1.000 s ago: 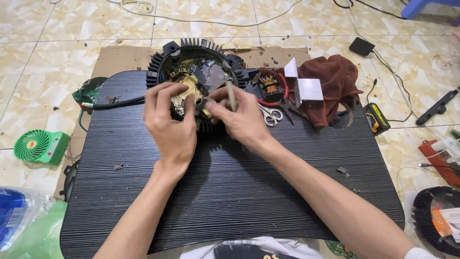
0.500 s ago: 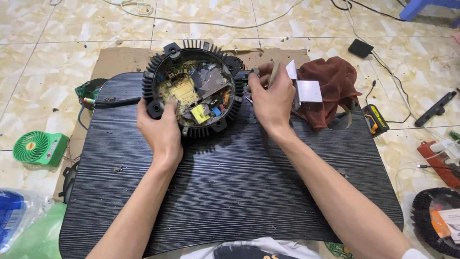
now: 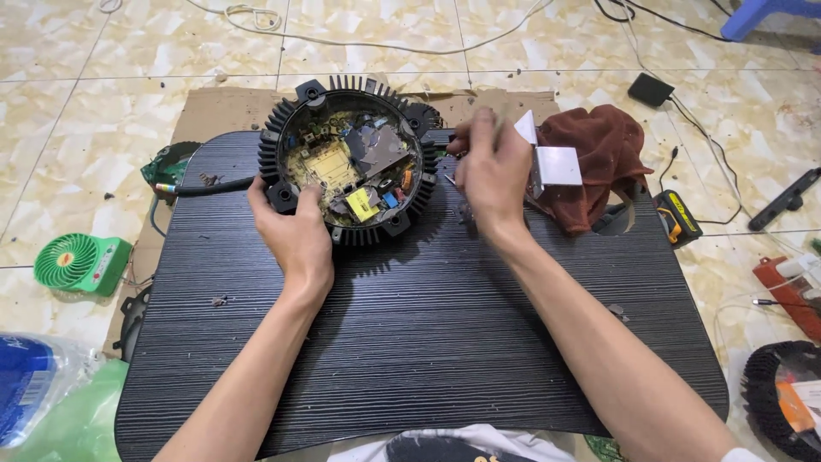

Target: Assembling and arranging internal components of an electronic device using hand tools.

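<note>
A round black finned housing [image 3: 282,137] lies open at the far side of the black ribbed board [image 3: 428,342], with a circuit board [image 3: 342,162] and small coloured parts inside. My left hand [image 3: 295,235] grips the housing's near-left rim. My right hand [image 3: 492,175] hovers just right of the housing, apart from it. Its fingers are curled around a thin tool [image 3: 496,120] that is blurred by motion. A black cable [image 3: 205,188] leaves the housing to the left.
A brown cloth [image 3: 603,150] and a white metal bracket [image 3: 558,165] lie beyond my right hand. A green mini fan [image 3: 81,261] sits on the tiled floor at left. A yellow-black device [image 3: 677,216], a black adapter [image 3: 650,88], cables and another black round part [image 3: 770,385] lie at right.
My right hand has left the inside of the housing and moved right with the thin tool. My left hand has slid from the inside to the near-left rim.
</note>
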